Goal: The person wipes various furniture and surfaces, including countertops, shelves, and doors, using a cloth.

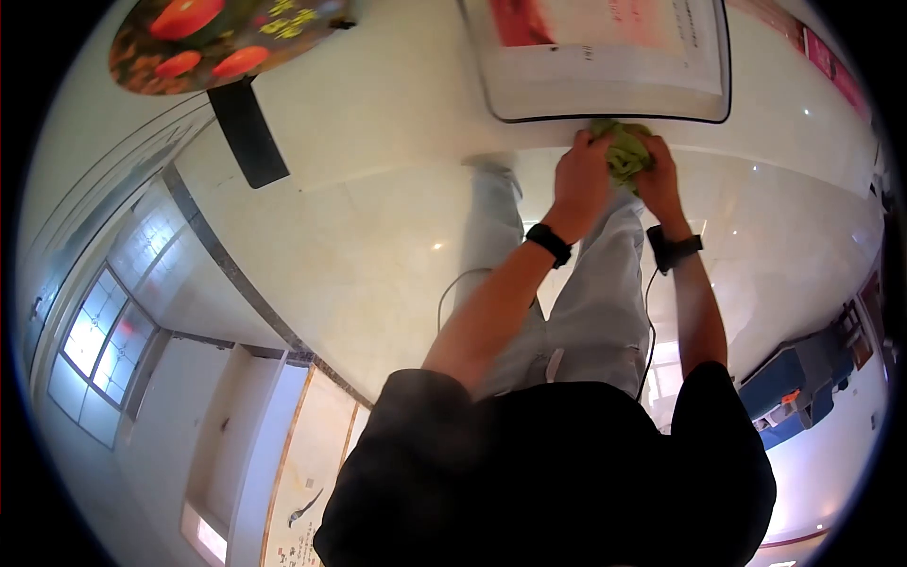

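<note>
A crumpled green cloth point(625, 156) is bunched between my two hands, just below the black rim of a rounded rectangular panel. My left hand point(580, 181) grips its left side with curled fingers. On the opposite side, my right hand point(664, 181) is closed on the cloth too. Both wrists wear dark bands. The panel point(605, 100) has a pale surface with red patches and printed text; its upper part runs out of view. Whether the cloth touches the panel's rim, I cannot tell.
A stool-like round top point(213, 47) printed with red fruit is at upper left, beside a dark flat strip point(248, 132). Pale glossy floor point(350, 236) surrounds my grey-trousered legs. A thin cable point(442, 302) runs near them. Blue-grey furniture point(798, 383) stands at right.
</note>
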Tool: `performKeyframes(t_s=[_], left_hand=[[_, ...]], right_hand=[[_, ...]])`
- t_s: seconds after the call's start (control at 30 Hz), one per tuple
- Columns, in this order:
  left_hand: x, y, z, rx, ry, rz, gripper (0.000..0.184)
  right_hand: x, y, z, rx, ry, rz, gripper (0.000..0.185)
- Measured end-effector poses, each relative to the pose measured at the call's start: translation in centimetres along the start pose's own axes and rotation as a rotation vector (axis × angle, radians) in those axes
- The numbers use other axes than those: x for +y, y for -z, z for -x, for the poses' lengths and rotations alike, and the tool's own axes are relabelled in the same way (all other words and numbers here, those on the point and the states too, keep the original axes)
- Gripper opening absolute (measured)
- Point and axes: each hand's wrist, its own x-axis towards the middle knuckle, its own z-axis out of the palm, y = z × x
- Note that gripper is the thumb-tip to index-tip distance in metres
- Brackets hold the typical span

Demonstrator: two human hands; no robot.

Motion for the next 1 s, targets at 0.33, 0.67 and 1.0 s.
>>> performKeyframes(t_s=[0.33,0.67,1.0], left_hand=[[-15.0,20.4,4.7,0.25,0.239,-0.169,0.034],[-16.8,27.5,-3.5,0.497,0.155,-0.261,0.022],[1.7,31.5,3.0,0.003,-0.284,0.102,0.038]], right_hand=[[-14.4,-24.0,-2.1,-0.155,0.018,0.058,0.05],[-22.3,-28.2,-12.6,-0.161,0.228,0.269,0.03],[-33.8,-6.5,-4.8,-0.184,0.138,0.114,0.045]])
